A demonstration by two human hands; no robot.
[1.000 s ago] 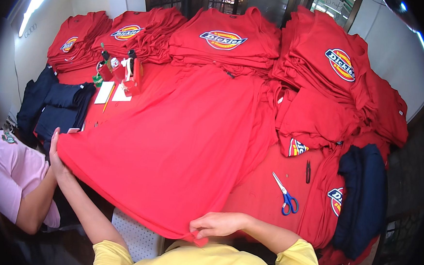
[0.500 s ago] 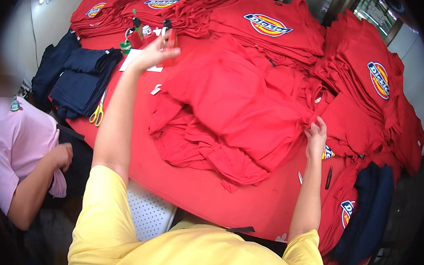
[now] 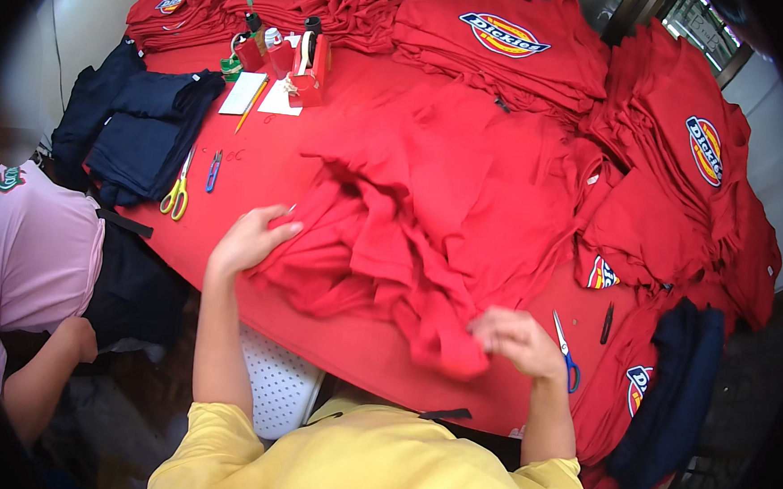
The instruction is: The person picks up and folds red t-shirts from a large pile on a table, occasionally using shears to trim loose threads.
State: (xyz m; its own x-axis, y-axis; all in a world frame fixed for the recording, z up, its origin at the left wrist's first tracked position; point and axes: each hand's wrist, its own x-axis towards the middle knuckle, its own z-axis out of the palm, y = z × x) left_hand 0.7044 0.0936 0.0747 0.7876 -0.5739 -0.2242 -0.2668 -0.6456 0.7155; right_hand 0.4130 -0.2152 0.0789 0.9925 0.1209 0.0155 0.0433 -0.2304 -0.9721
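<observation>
A loose red shirt (image 3: 392,236) lies rumpled on the red-covered table in front of me, its near edge bunched into folds. At its left edge is my left hand (image 3: 253,239), with thumb and forefinger apart beside the cloth. My right hand (image 3: 516,340) is closed on the shirt's near right part, slightly blurred, with the fabric gathered at the fingertips. Right of that hand lie blue-handled scissors (image 3: 566,349) and a dark slim tool (image 3: 607,322).
Stacks of red shirts with printed emblems (image 3: 502,50) line the far side and right. Folded navy garments (image 3: 152,136), yellow scissors (image 3: 176,197), blue thread snips (image 3: 213,171), a pencil (image 3: 252,104) and a red tape dispenser (image 3: 311,69) lie left. A person in pink (image 3: 41,250) sits at left.
My left hand has come down from near the tape dispenser to the shirt's left edge. My right hand has moved toward me and left, and the shirt's near edge is now more bunched.
</observation>
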